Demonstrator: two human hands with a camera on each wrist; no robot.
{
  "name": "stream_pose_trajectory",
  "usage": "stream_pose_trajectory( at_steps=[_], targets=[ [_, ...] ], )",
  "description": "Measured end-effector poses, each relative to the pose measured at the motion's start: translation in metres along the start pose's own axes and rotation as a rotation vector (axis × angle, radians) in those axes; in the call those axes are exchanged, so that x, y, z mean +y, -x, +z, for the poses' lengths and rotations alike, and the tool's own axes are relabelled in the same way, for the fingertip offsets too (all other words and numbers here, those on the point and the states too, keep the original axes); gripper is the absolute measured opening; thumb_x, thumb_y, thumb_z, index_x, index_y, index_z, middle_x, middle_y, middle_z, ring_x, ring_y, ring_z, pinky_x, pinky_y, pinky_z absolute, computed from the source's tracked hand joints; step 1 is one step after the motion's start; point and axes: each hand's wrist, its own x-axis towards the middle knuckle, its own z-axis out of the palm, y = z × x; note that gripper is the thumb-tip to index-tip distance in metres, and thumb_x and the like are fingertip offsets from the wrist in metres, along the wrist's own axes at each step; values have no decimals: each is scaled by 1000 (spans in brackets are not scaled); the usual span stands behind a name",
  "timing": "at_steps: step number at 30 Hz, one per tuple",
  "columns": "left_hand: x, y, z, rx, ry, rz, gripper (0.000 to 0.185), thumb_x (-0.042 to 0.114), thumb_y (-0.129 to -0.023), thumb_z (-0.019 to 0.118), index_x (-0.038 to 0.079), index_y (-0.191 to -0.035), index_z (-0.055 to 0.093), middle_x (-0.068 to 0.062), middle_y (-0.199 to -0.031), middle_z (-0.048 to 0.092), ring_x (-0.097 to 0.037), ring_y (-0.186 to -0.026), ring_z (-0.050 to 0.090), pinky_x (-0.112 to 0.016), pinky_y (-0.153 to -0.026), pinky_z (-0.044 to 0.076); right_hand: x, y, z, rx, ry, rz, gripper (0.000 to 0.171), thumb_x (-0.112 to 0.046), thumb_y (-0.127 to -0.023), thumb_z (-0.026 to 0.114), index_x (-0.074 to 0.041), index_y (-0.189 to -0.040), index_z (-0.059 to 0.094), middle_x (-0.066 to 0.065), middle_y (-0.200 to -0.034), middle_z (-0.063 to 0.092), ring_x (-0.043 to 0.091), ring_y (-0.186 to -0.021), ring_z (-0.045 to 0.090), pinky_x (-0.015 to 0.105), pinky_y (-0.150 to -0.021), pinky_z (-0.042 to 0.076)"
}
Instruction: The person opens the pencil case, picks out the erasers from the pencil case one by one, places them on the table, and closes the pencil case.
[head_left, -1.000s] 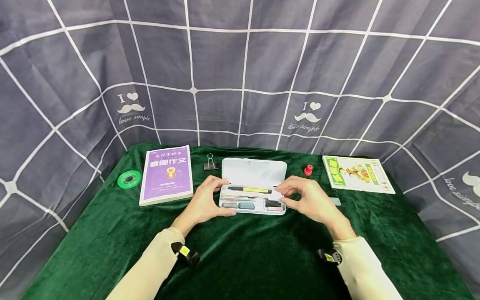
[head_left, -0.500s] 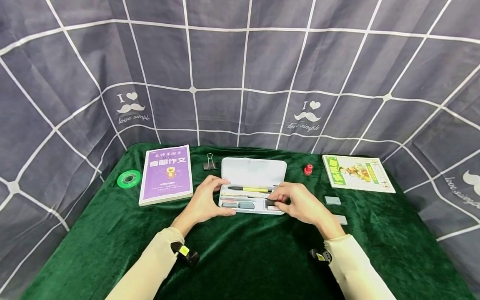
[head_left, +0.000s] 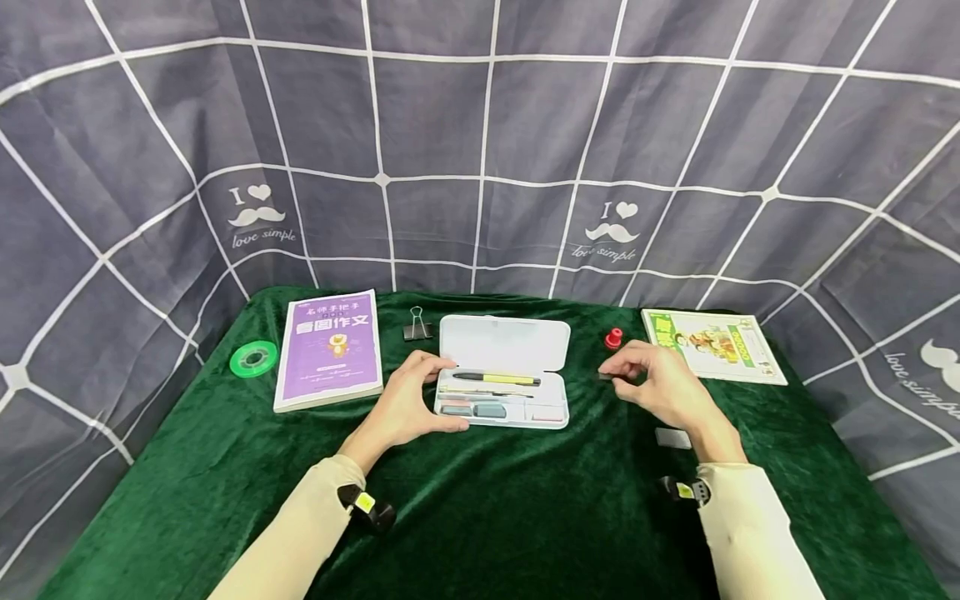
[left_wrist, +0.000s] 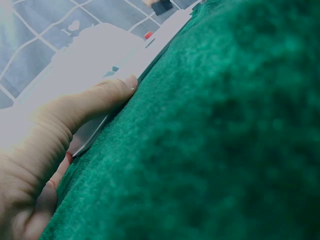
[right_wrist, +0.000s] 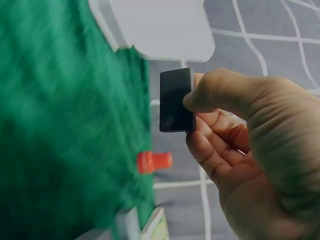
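Note:
My left hand [head_left: 408, 400] grips the left end of a white plastic pencil case [head_left: 551, 417], thumb at its front edge and fingers at the left side. The case's lid [head_left: 504, 343] stands open at the back. Inside lie a yellow and black pen [head_left: 497, 378], thinner pens and a grey-blue block [head_left: 491, 411]. To the right of the case, my right hand [head_left: 660, 383] is raised over the cloth. It pinches a small black eraser [right_wrist: 176, 100] between thumb and fingers, with faint marking near one end. In the left wrist view the thumb [left_wrist: 107, 95] presses the case's edge.
A purple book [head_left: 328, 350], green tape roll [head_left: 253, 359] and black binder clip [head_left: 417, 325] lie left of the case. Right are a small red object [head_left: 613, 337], a green-and-white booklet [head_left: 716, 346] and a pale grey block [head_left: 673, 438]. Green cloth [head_left: 510, 508] covers the table.
My right hand has reached into the case's right compartment, taken the black eraser and carried it out to the right. The left hand keeps its grip on the case.

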Motion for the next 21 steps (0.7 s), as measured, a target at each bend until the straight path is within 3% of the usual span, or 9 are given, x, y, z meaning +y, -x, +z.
stream_pose_trajectory(
  at_steps=[6, 15, 21],
  targets=[
    [-2, 0, 1, 8, 3, 4, 91, 37, -68, 110, 15, -145, 69, -2, -136, 60, -28, -129, 68, -47, -114, 57, 16, 3, 8, -63, -25, 55, 28, 8, -91, 84, -16, -106, 86, -1, -98, 73, 13, -87, 66, 28, -76, 57],
    [-1, -1, 0, 5, 6, 5, 90, 37, -68, 110, 15, -145, 69, -1, -136, 59, -26, -129, 67, -46, -116, 56, 18, 4, 10, -200, -54, 119, 25, 6, -91, 86, -13, -107, 86, 0, -103, 77, 11, -89, 68, 22, -78, 57],
    [0, 0, 0, 1, 13, -1, 90, 36, -68, 111, 15, -144, 69, -1, -136, 59, -26, -129, 67, -46, -116, 56, 11, 2, 6, -189, -60, 130, 22, 2, -95, 85, -12, -112, 85, 2, -103, 79, 13, -90, 71, 24, -78, 59]
  ],
)
